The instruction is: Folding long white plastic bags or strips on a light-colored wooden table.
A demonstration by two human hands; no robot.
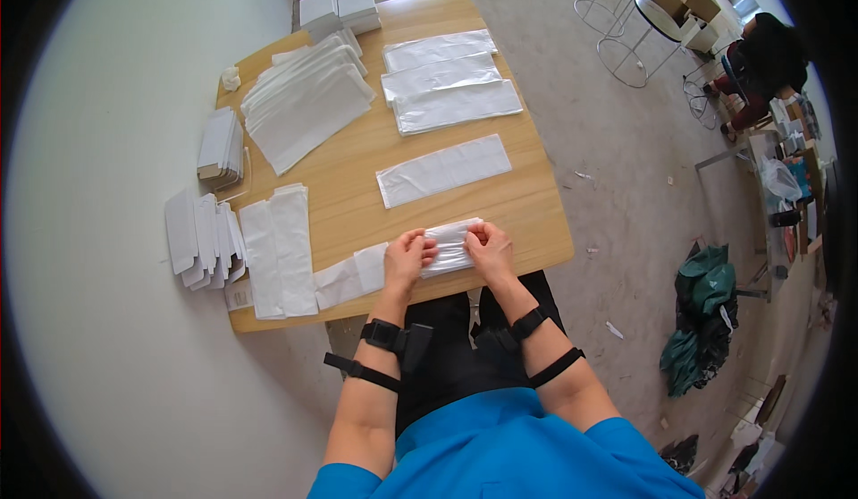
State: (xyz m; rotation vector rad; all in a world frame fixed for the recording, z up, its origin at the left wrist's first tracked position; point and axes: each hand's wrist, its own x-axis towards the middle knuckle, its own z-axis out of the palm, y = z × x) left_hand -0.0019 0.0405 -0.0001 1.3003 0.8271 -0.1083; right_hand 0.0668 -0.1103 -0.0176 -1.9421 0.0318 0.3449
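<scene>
Near the front edge of the table, a shiny white plastic bag [445, 247] lies wrinkled between my hands. My right hand [489, 249] pinches it at its right side. At its left side, the curled fingers of my left hand [409, 256] close on the bag's edge; the fingertips are partly hidden. Just left of that hand lies a flat, pale folded strip [341, 282], its near end by my wrist. Beyond my hands, a single flat white bag [444, 171] rests on the wood.
The wooden table [344, 195] also bears fanned white bags [308, 105], stacked bags [451, 83] and upright bag piles [279, 253]. White cartons [206, 240] crowd its left edge by the wall. On the floor at right lies a green and black plastic heap [703, 311]; another person [769, 65] sits beyond.
</scene>
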